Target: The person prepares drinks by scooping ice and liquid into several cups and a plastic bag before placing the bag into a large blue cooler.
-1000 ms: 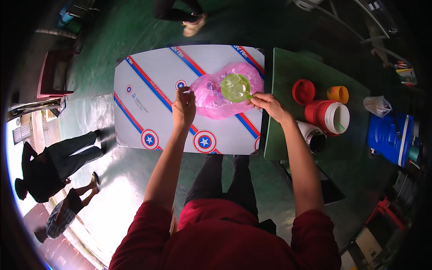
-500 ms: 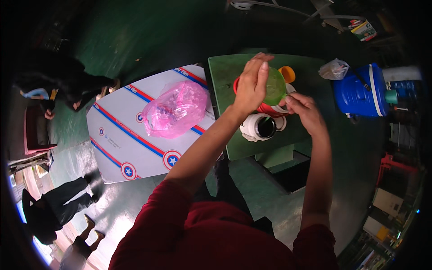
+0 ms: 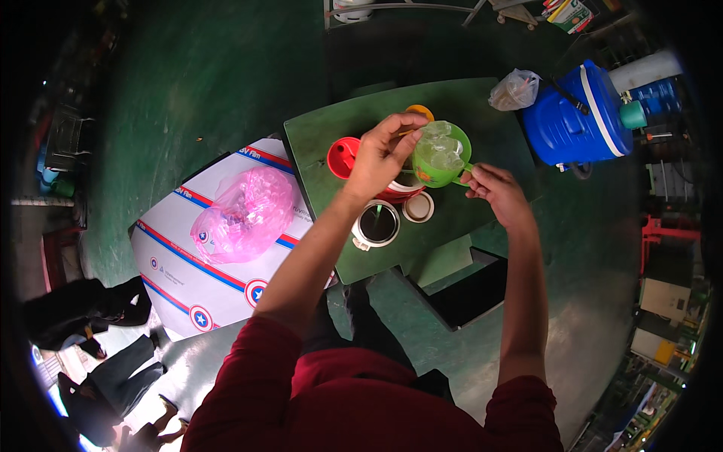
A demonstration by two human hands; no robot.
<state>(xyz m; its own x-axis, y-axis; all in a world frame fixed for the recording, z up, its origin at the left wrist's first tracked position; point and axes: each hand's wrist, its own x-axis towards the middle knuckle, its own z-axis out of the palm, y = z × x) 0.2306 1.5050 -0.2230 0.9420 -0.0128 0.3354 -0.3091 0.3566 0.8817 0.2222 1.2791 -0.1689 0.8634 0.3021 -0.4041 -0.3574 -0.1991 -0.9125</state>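
My right hand [image 3: 493, 192] grips the handle of a green cup [image 3: 431, 175], fingers closed round it. Clear ice pieces [image 3: 443, 147] fill the cup, which is held above the green table. At the cup's left rim is my left hand [image 3: 382, 154], thumb and fingers curved and apart beside the ice; whether they press on a piece is unclear. Below the cup stands a red and white container [image 3: 398, 192], partly hidden. Nearer me is an open white tumbler [image 3: 376, 224] with a dark inside, beside a round pale lid [image 3: 418, 206]. A red lid [image 3: 343, 157] lies left of my left hand.
An orange round piece [image 3: 420, 112] sits behind the cup on the green table [image 3: 320, 132]. To the left, a pink bag [image 3: 248, 215] rests on a white striped table [image 3: 169, 241]. A blue cooler [image 3: 568, 120] and a clear bag [image 3: 516, 90] are at right. People stand at lower left.
The green cup has gone from tilted over the containers to more upright, showing its ice. My left hand, flat before, now has curved fingers at the rim. The view has shifted.
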